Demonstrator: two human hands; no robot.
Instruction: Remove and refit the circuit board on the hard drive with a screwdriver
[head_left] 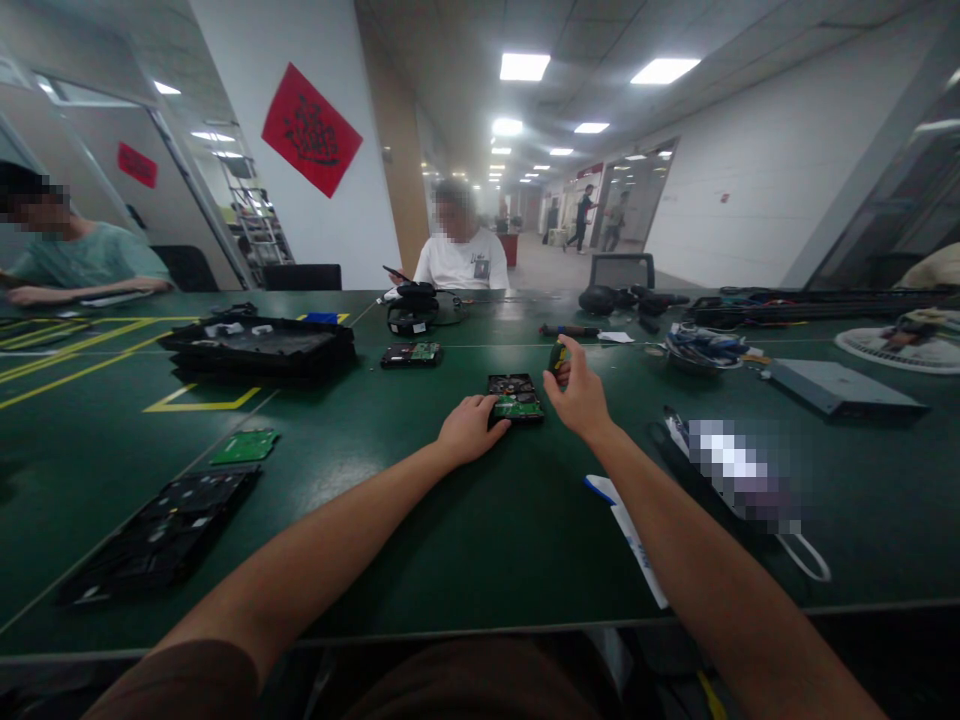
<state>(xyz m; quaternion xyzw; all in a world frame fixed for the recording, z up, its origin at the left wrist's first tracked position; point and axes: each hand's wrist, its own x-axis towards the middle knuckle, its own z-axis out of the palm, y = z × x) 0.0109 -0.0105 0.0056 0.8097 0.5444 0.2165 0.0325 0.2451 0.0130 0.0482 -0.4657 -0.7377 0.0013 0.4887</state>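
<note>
A hard drive [514, 386] lies underside up on the green table in front of me, its green circuit board facing me. My left hand [471, 428] grips the drive's near left edge, fingers on top and thumb along the front. Just right of the drive, my right hand [577, 388] is raised above the table and closed around a short green and yellow handle, apparently a screwdriver [557, 356]. Its shaft and tip cannot be made out. A second hard drive [411, 355] rests farther back to the left, touched by neither hand.
Left are stacked black trays [259, 345], a loose green circuit board [246, 446] and a black plastic frame [161, 535]. On the right lie a white-blue strip [634, 540], a grey metal box [847, 388] and a cable bundle [705, 347]. A person [465, 255] sits opposite.
</note>
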